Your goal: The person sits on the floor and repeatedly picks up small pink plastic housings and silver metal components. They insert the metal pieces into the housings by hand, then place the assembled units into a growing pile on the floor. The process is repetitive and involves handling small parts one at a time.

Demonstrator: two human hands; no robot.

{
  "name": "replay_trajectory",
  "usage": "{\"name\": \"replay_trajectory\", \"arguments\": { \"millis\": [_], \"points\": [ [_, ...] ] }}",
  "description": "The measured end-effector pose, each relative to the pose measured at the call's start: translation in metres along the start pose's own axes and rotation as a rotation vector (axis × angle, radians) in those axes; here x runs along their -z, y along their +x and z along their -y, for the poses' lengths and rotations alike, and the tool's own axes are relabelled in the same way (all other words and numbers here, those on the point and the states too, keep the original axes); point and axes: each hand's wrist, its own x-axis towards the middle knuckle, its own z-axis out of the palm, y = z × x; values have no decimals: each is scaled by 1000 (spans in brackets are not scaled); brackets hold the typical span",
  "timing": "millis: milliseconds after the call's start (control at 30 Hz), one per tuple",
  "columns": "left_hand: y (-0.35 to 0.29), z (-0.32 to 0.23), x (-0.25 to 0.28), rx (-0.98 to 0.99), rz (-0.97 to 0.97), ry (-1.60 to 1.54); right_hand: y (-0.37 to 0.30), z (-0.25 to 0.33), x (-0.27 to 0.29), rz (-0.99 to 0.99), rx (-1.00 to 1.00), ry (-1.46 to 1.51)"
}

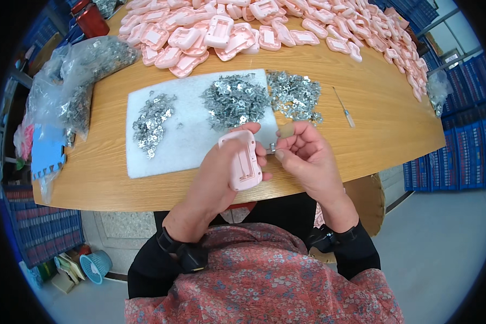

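A pink plastic shell [242,160] is gripped in the left hand [221,175] over the near table edge [146,194], open side up, so a small metal clip [272,147], pinched by the right hand [302,154], can be presented; clip piles [235,100] lie just beyond on the white mat [191,143], within reach.

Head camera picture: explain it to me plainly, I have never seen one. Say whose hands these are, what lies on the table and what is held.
A camera on a person's head looks down at their own bare hands; the wide lens bends the wooden table. The left hand holds a pink plastic shell. The right hand pinches a small metal clip beside it. On a white mat lie piles of metal clips. Behind is a heap of pink shells, a small screwdriver and bags of clips.
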Motion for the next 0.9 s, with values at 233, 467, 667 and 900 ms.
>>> {"name": "replay_trajectory", "arguments": {
  "millis": [233,467,667,900],
  "points": [
    [-1,-3,17,129,91,-72,5,21,-14,101,335,-540],
    [-3,-4,5,171,-52,13,14,27,-29,174,407,-750],
    [-2,1,12,223,-33,107,18,24,-33,185,418,-880],
    [2,3,5,248,-101,133,18,26,-33,167,405,-1028]
  ]
}}
